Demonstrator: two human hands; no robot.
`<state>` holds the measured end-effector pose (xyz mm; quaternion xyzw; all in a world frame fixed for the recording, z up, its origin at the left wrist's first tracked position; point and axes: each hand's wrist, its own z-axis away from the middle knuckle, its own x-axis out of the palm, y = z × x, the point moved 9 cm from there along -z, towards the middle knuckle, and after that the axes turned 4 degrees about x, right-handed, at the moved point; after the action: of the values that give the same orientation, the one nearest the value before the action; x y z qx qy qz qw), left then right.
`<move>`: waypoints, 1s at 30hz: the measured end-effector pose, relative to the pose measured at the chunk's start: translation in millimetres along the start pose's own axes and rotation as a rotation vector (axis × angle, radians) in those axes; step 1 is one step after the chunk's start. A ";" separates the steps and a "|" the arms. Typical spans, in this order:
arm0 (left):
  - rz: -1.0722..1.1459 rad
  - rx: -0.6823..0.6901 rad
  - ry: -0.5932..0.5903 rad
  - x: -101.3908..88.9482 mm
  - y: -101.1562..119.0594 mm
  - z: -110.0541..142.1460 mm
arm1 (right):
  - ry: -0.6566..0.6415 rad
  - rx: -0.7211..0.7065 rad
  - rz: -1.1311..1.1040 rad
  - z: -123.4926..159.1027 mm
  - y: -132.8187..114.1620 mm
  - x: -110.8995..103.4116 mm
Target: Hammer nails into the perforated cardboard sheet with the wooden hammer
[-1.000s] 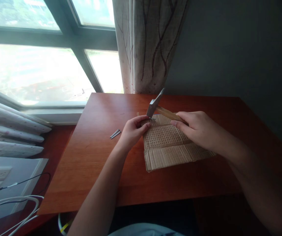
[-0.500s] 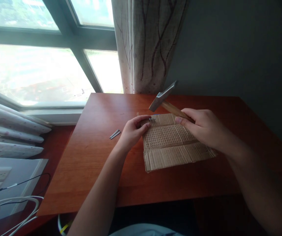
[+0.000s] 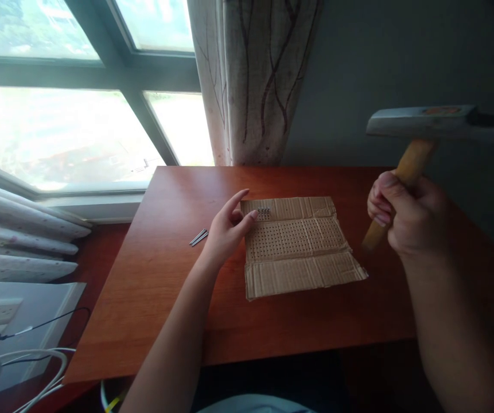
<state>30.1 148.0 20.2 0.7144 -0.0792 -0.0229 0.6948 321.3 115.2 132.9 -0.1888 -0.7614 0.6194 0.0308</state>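
My right hand is wrapped round the wooden handle of a hammer, raised above the right side of the table with its metal head across the top. My left hand rests at the left edge of a piece of cardboard. Its thumb touches the cardboard and its index finger stretches out apart from it; the other fingers are partly hidden. Beside the thumb, several small nails stand in the cardboard's upper left part. Rows of punched holes cover the cardboard's middle.
A few loose nails lie on the wooden table, left of my left hand. A curtain and a window are behind the table. Cables and a wall socket are at the lower left.
My right hand has lifted the hammer up and to the right, away from the cardboard. The left index finger has straightened and moved off the nails, apart from the thumb.
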 end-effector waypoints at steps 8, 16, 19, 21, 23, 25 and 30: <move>-0.157 0.118 0.168 -29.0 5.3 -6.4 | 0.100 -0.083 -0.114 0.8 13.6 -8.5; -0.196 0.127 0.154 -28.2 7.5 -5.9 | 0.137 -0.069 -0.203 3.1 28.6 -13.2; -0.220 0.132 0.144 -27.9 7.7 -5.8 | 0.147 -0.081 -0.227 4.6 31.0 -13.8; -0.224 0.130 0.136 -27.5 6.9 -5.9 | 0.148 -0.078 -0.240 5.2 33.7 -13.9; -0.226 0.130 0.133 -27.0 6.6 -5.8 | 0.132 -0.066 -0.258 4.9 37.5 -13.2; -0.230 0.135 0.135 -26.8 7.2 -5.6 | 0.128 -0.082 -0.303 4.3 39.8 -14.4; -0.242 0.134 0.151 -29.4 6.8 -6.2 | 0.133 -0.139 -0.387 1.8 43.8 -17.8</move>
<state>1.5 158.3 24.9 0.7633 0.0588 -0.0473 0.6417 348.2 114.8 94.1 -0.0813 -0.8207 0.5340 0.1862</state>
